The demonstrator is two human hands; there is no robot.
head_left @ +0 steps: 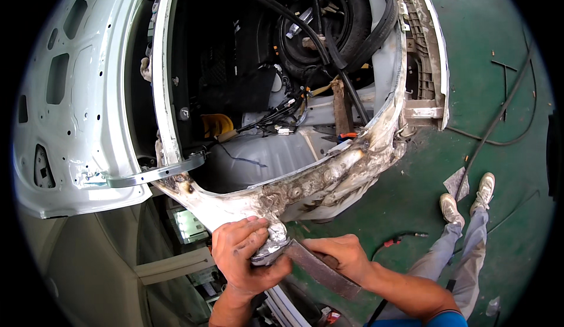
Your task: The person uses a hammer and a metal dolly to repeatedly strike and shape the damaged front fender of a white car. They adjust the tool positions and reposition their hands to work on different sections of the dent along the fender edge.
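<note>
My left hand [247,253] curls its fingers and thumb around a grey rounded metal piece [271,250] with a scuffed silver face. That piece sits against the lower corner of the car body's scraped rear edge [282,193]; whether it is joined to the body I cannot tell. In my right hand [342,256] is a flat, dark brown bar [322,270], gripped along its upper side. The bar's near end touches or almost touches the grey piece, and its far end slants down to the right. Bare, burnt-looking, wrinkled metal runs along the rear edge.
The open trunk holds a spare tyre [346,45], loose wiring and a wooden prop [342,107]. A raised white lid [88,110] stands left, on a hinge arm [155,174]. Hoses [499,113] and a red-ended cable [390,242] cross the green floor. My shoes [452,209] are at right.
</note>
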